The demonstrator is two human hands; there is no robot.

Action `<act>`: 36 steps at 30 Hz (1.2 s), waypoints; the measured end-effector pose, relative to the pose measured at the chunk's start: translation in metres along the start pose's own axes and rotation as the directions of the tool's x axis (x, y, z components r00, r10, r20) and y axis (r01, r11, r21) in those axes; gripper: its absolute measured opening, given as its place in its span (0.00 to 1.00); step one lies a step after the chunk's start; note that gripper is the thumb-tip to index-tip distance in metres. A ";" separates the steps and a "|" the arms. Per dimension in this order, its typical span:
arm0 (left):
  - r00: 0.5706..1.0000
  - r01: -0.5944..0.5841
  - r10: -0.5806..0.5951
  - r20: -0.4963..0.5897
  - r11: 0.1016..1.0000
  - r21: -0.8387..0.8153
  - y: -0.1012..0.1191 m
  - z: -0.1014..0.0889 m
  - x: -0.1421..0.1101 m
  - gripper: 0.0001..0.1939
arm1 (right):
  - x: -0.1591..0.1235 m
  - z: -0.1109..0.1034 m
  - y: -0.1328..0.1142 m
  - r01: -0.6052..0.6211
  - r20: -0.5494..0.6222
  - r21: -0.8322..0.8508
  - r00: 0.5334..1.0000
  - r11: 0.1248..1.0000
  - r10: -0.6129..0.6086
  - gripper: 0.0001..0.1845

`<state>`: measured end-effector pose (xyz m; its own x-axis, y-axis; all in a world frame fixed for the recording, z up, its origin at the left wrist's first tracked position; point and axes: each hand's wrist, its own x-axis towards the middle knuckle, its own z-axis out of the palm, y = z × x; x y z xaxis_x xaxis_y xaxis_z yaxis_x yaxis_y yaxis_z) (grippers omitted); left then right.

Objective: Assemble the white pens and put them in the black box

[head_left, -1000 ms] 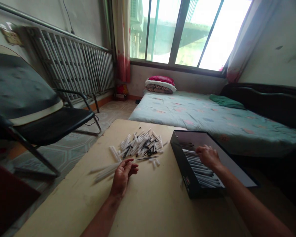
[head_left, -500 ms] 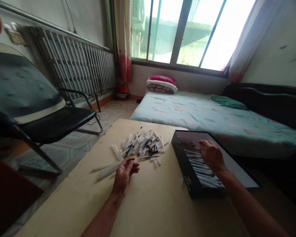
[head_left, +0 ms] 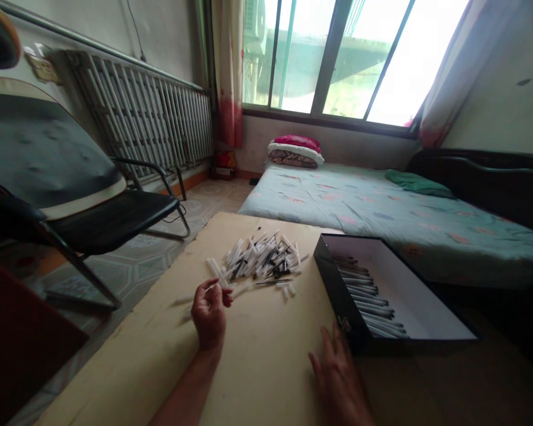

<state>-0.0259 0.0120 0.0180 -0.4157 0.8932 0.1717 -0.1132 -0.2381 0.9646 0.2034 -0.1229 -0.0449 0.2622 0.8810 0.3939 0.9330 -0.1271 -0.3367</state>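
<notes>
- Curling its fingers inward, the left hand is hanging around the pale tubes left of centre; whether it is gripping one cannot be told.
- The right hand, blurred, is spreading its fingers, grasping nothing visible, just beside the box at lower right.
- That box is showing stiff, dark outer walls and a smooth, pale inside.
- Slim, straight grey rods are lying side by side along its left part, long axes running nearly crosswise and dipping slightly rightward, dark ends pointing right.
- A loose heap of smooth white tubes and thin black pieces is sitting mid-frame, its long axes crossing many ways.
- Short white pieces are lying below the heap.
- The table is presenting a flat, cream surface with a worn left edge.
</notes>
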 end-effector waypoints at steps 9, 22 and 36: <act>1.000 0.011 -0.011 0.009 1.000 0.001 -0.005 0.001 0.002 0.12 | 0.046 0.031 -0.032 0.053 -0.012 0.225 0.999 0.973 -0.051 0.22; 0.999 0.037 -0.037 0.032 0.999 -0.001 -0.011 0.000 0.002 0.13 | 0.092 0.048 -0.085 0.090 0.090 0.417 0.986 0.904 -0.139 0.22; 0.861 -0.502 0.189 0.473 0.475 0.723 0.004 -0.012 0.010 0.06 | 0.086 0.038 -0.084 -0.007 -0.070 0.606 0.996 0.796 0.062 0.10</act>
<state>-0.0416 0.0159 0.0210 0.0478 0.9042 0.4244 0.8074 -0.2851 0.5165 0.1384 -0.0194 -0.0148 0.3363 0.8373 0.4311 0.5911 0.1686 -0.7888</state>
